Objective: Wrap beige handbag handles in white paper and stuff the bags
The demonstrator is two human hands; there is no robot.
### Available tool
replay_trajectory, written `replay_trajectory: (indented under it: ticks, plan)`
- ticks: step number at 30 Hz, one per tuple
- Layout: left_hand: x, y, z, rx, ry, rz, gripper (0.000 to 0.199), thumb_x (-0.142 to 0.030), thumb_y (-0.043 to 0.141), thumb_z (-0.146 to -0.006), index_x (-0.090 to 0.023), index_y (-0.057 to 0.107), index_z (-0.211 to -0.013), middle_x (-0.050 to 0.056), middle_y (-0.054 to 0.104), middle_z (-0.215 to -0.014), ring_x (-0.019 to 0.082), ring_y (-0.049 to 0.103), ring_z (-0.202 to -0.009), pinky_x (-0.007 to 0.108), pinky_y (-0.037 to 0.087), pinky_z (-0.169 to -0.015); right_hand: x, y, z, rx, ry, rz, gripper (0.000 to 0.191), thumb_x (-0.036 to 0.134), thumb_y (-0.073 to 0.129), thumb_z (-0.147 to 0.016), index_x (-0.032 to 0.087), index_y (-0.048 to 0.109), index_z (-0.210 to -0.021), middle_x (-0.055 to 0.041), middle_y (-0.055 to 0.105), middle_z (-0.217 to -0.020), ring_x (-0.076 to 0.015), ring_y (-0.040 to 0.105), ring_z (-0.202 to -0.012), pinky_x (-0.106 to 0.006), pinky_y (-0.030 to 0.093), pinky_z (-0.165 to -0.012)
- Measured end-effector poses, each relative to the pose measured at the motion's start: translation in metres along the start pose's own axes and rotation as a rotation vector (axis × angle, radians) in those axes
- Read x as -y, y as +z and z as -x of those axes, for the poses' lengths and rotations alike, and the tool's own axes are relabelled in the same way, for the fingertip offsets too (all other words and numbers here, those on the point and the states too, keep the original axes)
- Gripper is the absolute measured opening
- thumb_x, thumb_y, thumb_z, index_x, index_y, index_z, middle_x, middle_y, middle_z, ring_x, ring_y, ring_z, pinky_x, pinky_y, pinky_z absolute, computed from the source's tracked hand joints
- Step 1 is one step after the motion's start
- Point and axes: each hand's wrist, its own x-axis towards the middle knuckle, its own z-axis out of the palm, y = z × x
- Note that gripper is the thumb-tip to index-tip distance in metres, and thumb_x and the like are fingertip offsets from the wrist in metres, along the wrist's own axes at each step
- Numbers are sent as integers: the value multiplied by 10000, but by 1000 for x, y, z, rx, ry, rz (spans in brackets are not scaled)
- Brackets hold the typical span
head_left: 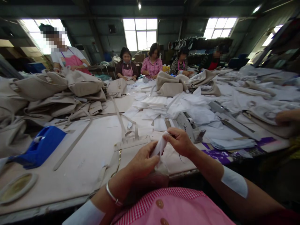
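A narrow folded piece of white paper or thin wrap [160, 145] is held between my two hands in front of my body. My left hand [145, 159] has its fingers and thumb around the lower end. At the upper end, my right hand [178, 141] pinches the piece with thumb and fingers. Just beyond and left of my left hand, a beige bag [129, 149] with a gold zip lies on the table, its straps stretching away from me.
A blue tape dispenser [48, 144] and a tape roll [18, 188] are at left. Beige bags [42, 86] pile up behind them. A grey dispenser [187, 126] stands beyond my right hand near white sheets [154, 101]. Several people work across the table; another person's hand [287, 116] reaches in at right.
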Motion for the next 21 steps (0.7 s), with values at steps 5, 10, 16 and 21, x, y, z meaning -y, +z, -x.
replay_trajectory:
  ticks: [5,10,16,21]
  plan:
    - [-8,-1,-23,-66,25,-112,276,-369,582,-846,-147,620,-1005,55,675,-859,183,621,-765,281,481,-680,7,2,-1,-15,-41,4,319,254,569,-870,182,446,-585,33,432,-613,-111,417,-597,-257,316,-577]
    - [4,17,-26,-156,-31,-105,345,-442,426,-947,-164,603,-845,24,636,-707,138,583,-623,247,438,-600,-1,9,3,11,52,-77,331,308,540,-900,175,519,-598,20,495,-604,-118,452,-590,-257,342,-578]
    - [24,21,-14,-212,-96,-182,414,-483,402,-952,-173,631,-801,11,610,-630,144,544,-575,247,388,-557,-18,34,23,39,140,-171,410,386,495,-929,175,498,-577,32,477,-558,-106,447,-548,-234,336,-532]
    - [37,18,-16,-194,-119,-284,437,-509,433,-925,-180,657,-743,28,643,-643,163,551,-594,242,372,-544,-53,-9,16,-85,167,-25,277,366,493,-935,177,648,-807,-14,635,-776,-145,567,-744,-246,420,-691]
